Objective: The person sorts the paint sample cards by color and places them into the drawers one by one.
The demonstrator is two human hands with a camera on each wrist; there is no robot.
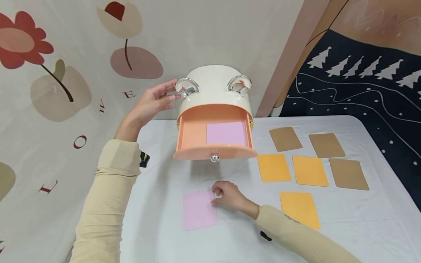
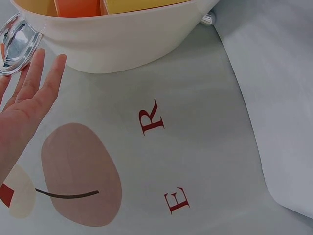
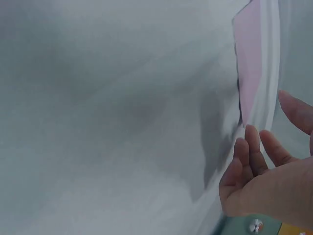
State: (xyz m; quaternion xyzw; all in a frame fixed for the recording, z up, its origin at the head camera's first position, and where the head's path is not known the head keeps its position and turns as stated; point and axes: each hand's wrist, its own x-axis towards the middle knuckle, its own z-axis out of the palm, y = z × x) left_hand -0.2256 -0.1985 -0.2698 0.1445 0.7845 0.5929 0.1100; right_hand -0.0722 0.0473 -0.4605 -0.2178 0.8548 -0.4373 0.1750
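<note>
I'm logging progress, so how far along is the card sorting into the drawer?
One pink card already lies in the open drawer. The right hand is at the second pink card; the left hand is beside the box. Orange and brown cards are on the table.

Your right hand covers the edge of the pink card on the table, so you can't tell if fingers pinch it or just touch. Right wrist pic is blurry, card cut off at top edge. Left wrist pic cuts off most of your left hand & the box
</note>
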